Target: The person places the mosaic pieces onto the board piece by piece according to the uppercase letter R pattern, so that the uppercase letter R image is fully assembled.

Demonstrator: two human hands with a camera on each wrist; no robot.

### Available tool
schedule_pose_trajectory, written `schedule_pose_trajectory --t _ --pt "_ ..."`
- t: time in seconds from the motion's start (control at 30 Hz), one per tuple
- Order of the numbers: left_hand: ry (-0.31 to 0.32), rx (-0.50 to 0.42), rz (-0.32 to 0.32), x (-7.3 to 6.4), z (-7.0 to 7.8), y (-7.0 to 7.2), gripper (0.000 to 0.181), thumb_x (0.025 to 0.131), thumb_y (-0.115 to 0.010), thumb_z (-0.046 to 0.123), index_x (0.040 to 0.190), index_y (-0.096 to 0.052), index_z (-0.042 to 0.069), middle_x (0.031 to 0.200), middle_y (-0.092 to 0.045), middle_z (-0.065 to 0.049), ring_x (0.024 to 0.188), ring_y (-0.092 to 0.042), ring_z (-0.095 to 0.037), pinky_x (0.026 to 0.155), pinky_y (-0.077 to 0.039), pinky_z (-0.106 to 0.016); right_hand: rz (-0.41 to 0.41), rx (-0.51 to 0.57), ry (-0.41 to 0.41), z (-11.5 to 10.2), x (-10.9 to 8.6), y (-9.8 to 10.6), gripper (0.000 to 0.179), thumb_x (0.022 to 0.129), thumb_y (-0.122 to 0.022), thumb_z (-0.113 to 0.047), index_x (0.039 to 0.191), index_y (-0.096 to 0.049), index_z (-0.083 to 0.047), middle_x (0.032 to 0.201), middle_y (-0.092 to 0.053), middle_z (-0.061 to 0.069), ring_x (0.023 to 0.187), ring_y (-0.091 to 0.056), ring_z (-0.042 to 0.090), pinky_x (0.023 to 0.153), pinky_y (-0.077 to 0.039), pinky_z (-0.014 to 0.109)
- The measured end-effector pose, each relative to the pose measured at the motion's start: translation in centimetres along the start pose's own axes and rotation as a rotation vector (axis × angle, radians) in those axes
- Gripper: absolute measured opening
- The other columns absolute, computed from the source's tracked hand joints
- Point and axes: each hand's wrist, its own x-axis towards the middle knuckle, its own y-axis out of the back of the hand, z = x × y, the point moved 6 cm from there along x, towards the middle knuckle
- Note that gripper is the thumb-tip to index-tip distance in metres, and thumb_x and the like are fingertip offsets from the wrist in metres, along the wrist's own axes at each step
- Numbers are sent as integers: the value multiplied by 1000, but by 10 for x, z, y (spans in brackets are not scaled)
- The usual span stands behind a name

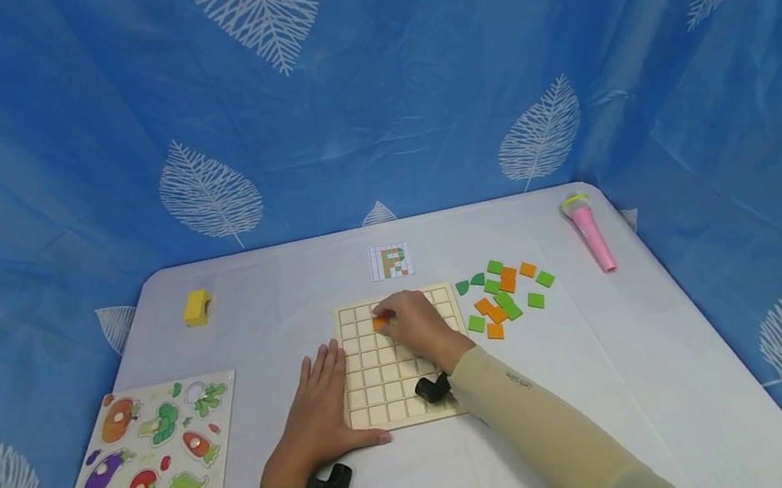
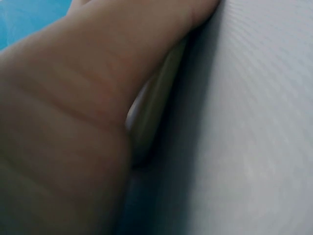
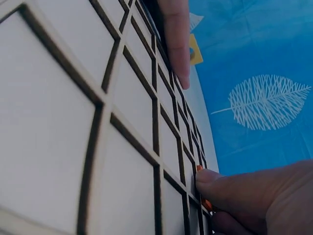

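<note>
A wooden grid board (image 1: 417, 421) with square cells lies in the middle of the table. My right hand (image 1: 414, 326) reaches over it and pinches an orange square tile (image 1: 379, 323) between thumb and fingers, at a cell near the upper left. In the right wrist view the orange tile (image 3: 207, 204) shows beside the thumb, close against the grid. My left hand (image 1: 320, 416) rests at the board's left side, its fingers straight along the edge and the thumb stretched along the lower corner. The left wrist view shows mostly palm and thumb base.
Loose orange and green tiles (image 1: 508, 280) lie right of the board, with two dark green quarter-round pieces (image 1: 462, 288). A pattern card (image 1: 391, 262) lies behind it. Around them are a yellow block (image 1: 196, 308), a pink toy microphone (image 1: 591, 235) and a vegetable puzzle (image 1: 224, 425).
</note>
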Motion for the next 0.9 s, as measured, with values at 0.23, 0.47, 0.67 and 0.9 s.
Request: schedule_pose_trajectory --t 0.23,0.47,0.67,0.9 --pt "0 3 -1 0 1 0 155 61 -65 99 164 -21 -8 172 -15 -23 159 -8 -37 125 -6 -57 -1 36 -29 2 -4 1 33 93 -85 -15 125 -78 -9 126 -72 4 122 -64 23 104 -51 37" --pt "-13 -2 8 -1 1 2 155 61 -64 100 164 -21 -8 171 -16 -23 158 -10 -38 125 -9 -58 20 24 22 1 -7 5 32 93 -85 -17 123 -78 -8 124 -73 4 120 -64 22 104 -50 36" --pt "-14 -6 12 -1 0 3 155 61 -65 100 164 -21 -8 172 -16 -23 158 -10 -38 125 -8 -58 53 42 39 2 -10 12 32 93 -85 -17 122 -78 -6 122 -74 6 119 -65 24 104 -51 38" --pt "-15 4 13 0 0 4 155 61 -65 99 164 -21 -8 172 -16 -23 158 -10 -38 125 -8 -58 60 58 -8 9 -12 19 33 94 -83 -22 123 -78 -7 123 -73 6 119 -64 24 104 -51 40"
